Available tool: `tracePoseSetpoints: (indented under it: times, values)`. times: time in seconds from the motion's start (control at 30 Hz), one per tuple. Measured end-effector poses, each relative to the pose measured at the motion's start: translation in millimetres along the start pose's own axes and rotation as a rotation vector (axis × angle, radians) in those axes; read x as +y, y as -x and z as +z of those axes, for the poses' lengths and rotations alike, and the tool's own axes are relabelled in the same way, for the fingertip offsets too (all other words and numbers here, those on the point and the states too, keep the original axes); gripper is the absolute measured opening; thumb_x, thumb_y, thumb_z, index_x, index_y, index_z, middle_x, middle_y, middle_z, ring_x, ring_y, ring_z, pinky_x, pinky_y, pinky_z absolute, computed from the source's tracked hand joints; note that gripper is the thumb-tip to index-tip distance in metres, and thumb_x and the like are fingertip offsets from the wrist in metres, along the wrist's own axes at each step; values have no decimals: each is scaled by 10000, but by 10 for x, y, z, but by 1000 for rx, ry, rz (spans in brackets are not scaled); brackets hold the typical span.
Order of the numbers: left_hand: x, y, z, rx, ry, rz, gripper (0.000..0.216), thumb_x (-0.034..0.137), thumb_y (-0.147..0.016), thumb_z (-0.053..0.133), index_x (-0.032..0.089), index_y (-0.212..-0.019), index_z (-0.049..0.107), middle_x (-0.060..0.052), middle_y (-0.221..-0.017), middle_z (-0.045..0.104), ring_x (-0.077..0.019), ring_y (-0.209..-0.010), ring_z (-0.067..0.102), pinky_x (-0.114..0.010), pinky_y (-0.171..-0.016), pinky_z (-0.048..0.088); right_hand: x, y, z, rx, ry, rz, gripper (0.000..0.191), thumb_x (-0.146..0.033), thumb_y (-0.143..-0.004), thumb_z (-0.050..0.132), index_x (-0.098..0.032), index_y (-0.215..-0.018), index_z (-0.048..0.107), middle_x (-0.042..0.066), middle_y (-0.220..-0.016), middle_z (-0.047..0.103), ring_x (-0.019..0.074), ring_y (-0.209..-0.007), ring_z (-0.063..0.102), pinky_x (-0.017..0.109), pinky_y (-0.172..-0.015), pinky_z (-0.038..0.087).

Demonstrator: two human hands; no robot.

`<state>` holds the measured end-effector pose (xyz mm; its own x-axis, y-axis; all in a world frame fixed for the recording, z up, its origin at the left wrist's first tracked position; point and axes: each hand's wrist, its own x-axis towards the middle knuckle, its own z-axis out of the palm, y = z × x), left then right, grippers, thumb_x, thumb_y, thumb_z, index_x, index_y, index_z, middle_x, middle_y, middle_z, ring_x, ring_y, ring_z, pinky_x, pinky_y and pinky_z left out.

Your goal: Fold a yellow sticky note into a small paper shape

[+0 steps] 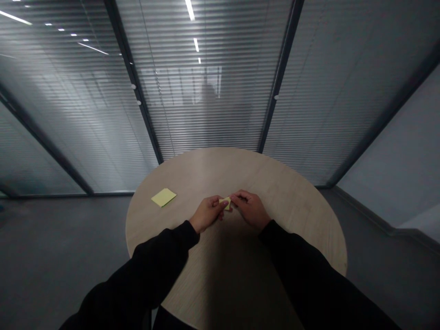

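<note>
My left hand (pixel 207 213) and my right hand (pixel 250 208) meet above the middle of a round pale wood table (pixel 261 192). Between their fingertips both pinch a small piece of yellow paper (pixel 225 202), which looks folded, though the fingers hide part of it. A square yellow sticky note (pixel 163 197) lies flat on the tabletop, to the left of my left hand and apart from it. Black sleeves cover both my forearms.
Glass partition walls (pixel 206 105) with slatted blinds and dark metal frames stand beyond the table. A grey floor (pixel 62 243) surrounds the table on both sides, and ceiling lights reflect in the glass.
</note>
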<state>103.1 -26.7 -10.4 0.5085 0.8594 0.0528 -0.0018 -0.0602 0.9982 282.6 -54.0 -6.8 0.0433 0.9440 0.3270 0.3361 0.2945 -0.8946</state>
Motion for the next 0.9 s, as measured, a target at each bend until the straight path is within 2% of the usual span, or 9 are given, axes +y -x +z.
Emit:
tracePoseSetpoints:
  times: [0.1,0.2,0.3,0.47,0.63,0.77,0.9]
  values:
    - [-5,2,-4,-13,1,20,445,555,-834,690,113,-873,658,-26,-607,639,-84,-487,476,-216,-497,371,35,-7,11,13,-7,8,327,-479,-883,606,-173,-823,704,24,-696,657,160,-645,577,280,-628,454]
    - [15,20,-2,-13,-35,21,435,548,-845,680,114,-859,654,-28,-603,635,-85,-489,474,-215,-499,376,57,-6,17,-31,-46,33,328,-486,-851,645,-168,-888,717,27,-722,674,166,-665,596,279,-636,462]
    - [31,34,5,-19,-75,16,428,545,-858,665,118,-875,655,-19,-575,616,-89,-483,464,-215,-498,381,52,0,10,-42,-13,32,313,-477,-829,674,-169,-843,730,37,-747,698,173,-690,615,285,-661,469]
    - [-7,16,5,-32,-86,45,490,606,-879,601,120,-903,655,-68,-745,695,-90,-517,502,-219,-515,398,46,2,-4,0,-4,26,323,-483,-843,657,-167,-804,712,35,-723,691,162,-650,595,277,-627,453]
    - [-47,10,-38,17,-212,71,526,617,-930,506,127,-867,689,-29,-618,620,-100,-509,501,-219,-513,371,60,19,24,-12,17,23,329,-488,-855,639,-168,-833,709,29,-704,679,156,-629,586,267,-598,438]
    - [-48,15,-63,51,-331,133,521,597,-951,480,134,-843,692,-22,-610,607,-98,-515,494,-220,-518,360,63,42,44,-95,-1,30,334,-490,-861,646,-168,-900,726,17,-690,671,152,-627,583,262,-604,437]
    - [-38,13,-51,21,-246,104,504,614,-913,544,131,-889,685,-64,-735,690,-101,-553,530,-226,-543,393,77,51,39,-75,-55,62,340,-503,-854,648,-168,-846,706,14,-685,663,146,-618,572,261,-596,434]
